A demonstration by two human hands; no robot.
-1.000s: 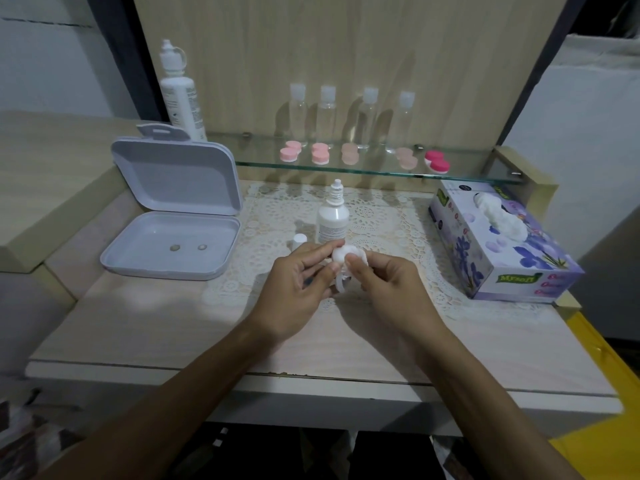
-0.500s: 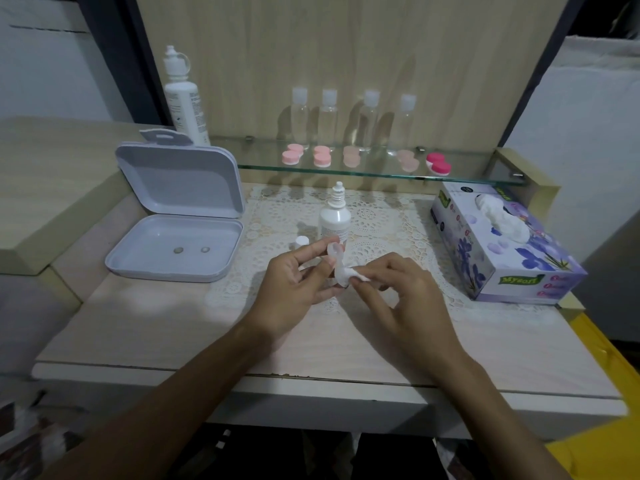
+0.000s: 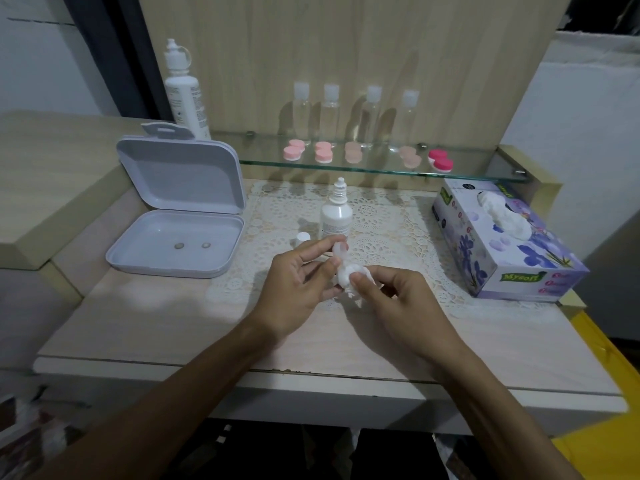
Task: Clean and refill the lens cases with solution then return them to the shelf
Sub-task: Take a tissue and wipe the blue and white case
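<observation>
White lens case (image 3: 340,251) pinched in left hand (image 3: 298,292); right hand (image 3: 401,303) presses tissue (image 3: 349,278) against it.

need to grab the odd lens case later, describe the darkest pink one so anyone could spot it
Look at the glass shelf against the wooden back panel. Five lens cases lie along it; take the rightmost lens case. It alone is deep magenta, while the others are pale pink or peach.

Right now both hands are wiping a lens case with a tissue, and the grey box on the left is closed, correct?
Not quite. The head view shows the grey box open, its lid standing up. The rest holds: the left hand holds the lens case while the right hand presses the tissue into it.
</observation>
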